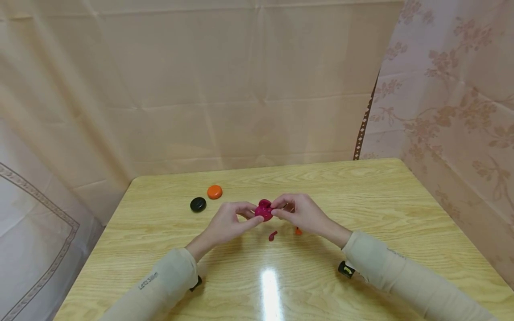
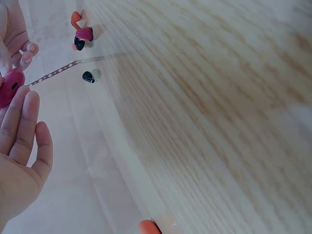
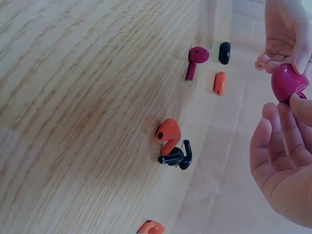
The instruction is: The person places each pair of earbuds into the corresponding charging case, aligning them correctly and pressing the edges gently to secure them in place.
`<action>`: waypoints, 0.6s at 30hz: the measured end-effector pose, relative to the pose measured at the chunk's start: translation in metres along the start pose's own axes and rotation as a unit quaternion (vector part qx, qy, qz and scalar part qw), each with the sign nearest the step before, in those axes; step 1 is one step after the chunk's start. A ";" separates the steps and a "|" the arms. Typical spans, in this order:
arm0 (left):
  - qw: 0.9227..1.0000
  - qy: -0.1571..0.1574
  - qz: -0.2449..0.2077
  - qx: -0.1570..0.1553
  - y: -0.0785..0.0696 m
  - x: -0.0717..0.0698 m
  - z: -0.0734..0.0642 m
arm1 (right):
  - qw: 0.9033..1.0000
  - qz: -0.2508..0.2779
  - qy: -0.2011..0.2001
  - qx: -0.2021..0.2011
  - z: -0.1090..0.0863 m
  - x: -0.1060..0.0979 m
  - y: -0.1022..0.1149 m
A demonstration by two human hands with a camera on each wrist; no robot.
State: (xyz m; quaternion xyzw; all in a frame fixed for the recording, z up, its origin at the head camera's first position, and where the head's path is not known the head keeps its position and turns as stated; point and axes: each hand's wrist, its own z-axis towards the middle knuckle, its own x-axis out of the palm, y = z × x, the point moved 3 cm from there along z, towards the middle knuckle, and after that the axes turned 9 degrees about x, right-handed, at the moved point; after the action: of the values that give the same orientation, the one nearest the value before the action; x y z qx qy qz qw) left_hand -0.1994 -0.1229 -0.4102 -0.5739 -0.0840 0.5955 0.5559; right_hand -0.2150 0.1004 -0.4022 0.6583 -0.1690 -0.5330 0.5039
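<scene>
A magenta earbud charging case [image 1: 263, 213] is held up over the table between both hands, its lid raised. My left hand [image 1: 230, 220] grips its left side with thumb and fingers. My right hand [image 1: 301, 211] pinches at the right edge by the opening, thumb against the case [image 3: 287, 82]; whether an earbud is between those fingertips I cannot tell. One magenta earbud [image 1: 272, 236] lies on the table below the case. Near the right hand lies an orange earbud [image 3: 168, 131], with black earbuds [image 3: 176, 157] beside it.
A closed black case [image 1: 198, 204] and a closed orange case [image 1: 214, 192] rest on the wooden table [image 1: 160, 276], left of the hands. Another orange earbud [image 3: 151, 227] lies further to the right. Curtains [image 1: 225, 89] hang behind the table.
</scene>
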 end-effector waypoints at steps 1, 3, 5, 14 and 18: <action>1.000 0.000 0.000 -0.001 0.000 0.000 0.000 | 1.000 -0.001 0.000 -0.001 0.000 0.000 0.000; 1.000 0.000 0.001 -0.001 0.000 0.000 0.000 | 1.000 -0.003 0.000 -0.001 0.000 0.000 -0.001; 1.000 0.000 0.004 0.001 0.000 0.000 0.000 | 1.000 -0.003 0.000 -0.004 0.000 0.000 -0.001; 1.000 -0.001 0.003 0.003 0.000 -0.002 0.000 | 1.000 -0.006 0.002 -0.005 0.000 -0.001 0.001; 1.000 0.002 0.004 0.000 0.002 -0.001 0.000 | 1.000 -0.005 0.006 -0.005 0.000 -0.001 0.000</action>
State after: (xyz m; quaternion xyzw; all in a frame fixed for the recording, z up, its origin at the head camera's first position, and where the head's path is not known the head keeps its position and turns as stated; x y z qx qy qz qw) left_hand -0.2009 -0.1242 -0.4107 -0.5754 -0.0808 0.5965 0.5537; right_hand -0.2151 0.1011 -0.4020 0.6600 -0.1604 -0.5323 0.5053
